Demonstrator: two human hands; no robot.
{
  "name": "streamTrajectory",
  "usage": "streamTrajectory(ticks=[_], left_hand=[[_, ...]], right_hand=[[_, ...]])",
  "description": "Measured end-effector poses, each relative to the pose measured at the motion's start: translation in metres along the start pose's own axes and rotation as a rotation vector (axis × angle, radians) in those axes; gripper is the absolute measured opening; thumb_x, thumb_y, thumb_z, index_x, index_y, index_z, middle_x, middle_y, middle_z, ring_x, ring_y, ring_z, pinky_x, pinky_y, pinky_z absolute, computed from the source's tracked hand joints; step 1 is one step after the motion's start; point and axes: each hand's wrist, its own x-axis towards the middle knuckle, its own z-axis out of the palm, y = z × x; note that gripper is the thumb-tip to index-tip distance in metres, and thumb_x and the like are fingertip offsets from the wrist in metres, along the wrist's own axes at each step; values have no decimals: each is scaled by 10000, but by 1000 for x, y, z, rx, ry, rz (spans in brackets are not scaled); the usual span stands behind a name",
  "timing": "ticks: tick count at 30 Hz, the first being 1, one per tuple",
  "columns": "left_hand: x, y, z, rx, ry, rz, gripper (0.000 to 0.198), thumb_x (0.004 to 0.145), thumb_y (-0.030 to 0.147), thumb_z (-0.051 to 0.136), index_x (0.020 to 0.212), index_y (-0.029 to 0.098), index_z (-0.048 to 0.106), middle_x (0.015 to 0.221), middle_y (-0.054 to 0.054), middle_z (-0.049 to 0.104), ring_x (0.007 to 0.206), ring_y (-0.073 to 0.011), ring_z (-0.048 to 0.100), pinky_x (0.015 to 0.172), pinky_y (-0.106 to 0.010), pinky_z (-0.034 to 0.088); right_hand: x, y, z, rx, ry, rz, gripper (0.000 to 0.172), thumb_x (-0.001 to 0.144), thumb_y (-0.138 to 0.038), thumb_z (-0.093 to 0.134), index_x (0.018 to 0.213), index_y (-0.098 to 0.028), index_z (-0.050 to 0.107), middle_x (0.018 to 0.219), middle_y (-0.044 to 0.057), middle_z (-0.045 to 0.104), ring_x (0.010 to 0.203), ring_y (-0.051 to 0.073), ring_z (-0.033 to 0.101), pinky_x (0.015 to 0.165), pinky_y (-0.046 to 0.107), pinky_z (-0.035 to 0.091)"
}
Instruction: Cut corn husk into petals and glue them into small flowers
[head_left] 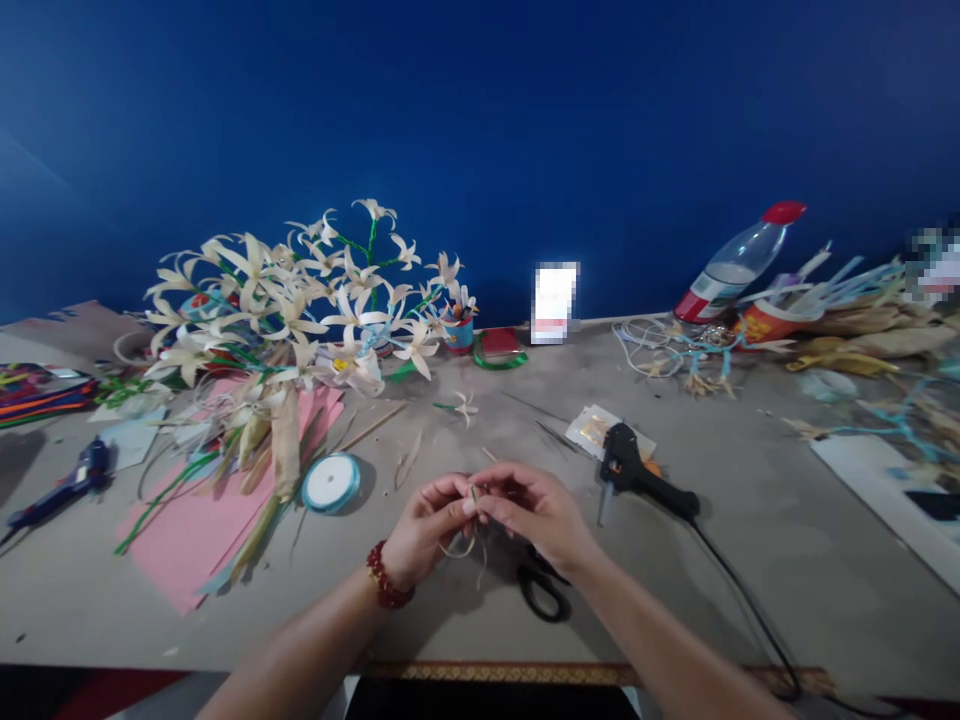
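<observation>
My left hand point(442, 515) and my right hand point(532, 510) meet above the front middle of the table, fingertips pinched together. Between them is a small piece with a thin pale strip point(459, 550), whose loose ends curl below the fingers. Most of the piece is hidden by my fingertips. Black-handled scissors point(544, 595) lie beneath my right hand, their blades covered. To the right rests a black glue gun point(634, 470), its nozzle pointing toward me. A ribbon spool point(330, 483), white with light blue, lies left of my left hand. Beyond my hands lies a single pale flower point(465, 407).
Pale flowers point(292, 310) on green stems crowd the back left. Pink paper point(191, 540) lies under dried husks, with a blue glue gun point(75, 485) farther left. At the back stand a lit screen point(553, 303) and a tilted bottle point(731, 265). A cord point(742, 590) trails right.
</observation>
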Motion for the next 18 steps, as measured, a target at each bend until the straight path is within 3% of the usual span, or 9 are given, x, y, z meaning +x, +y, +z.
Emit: streamTrajectory(ticks=[4,9,18], left_hand=[[-1,0,-1,30,-70,-33,181,721,282,774,743,141,662,651,-25,646,564,-84,529,522,-182,382],[-2,2,0,47,-123,-50,198,721,295,772,725,141,649,637,-18,643,552,-80,516,516,-181,376],[0,1,1,86,-43,-71,228,698,307,787,724,128,648,633,-14,634,552,-79,518,523,-179,374]], right_hand=[[0,0,-1,100,-65,41,214,736,-340,766,861,-183,692,652,-5,650,561,100,568,448,179,349],[-1,-2,-2,144,-89,24,168,712,-304,788,797,-183,708,664,-25,591,559,91,571,433,172,327],[-1,-3,-2,100,-48,59,214,719,-347,775,740,-165,663,630,-13,613,549,95,543,449,179,336]])
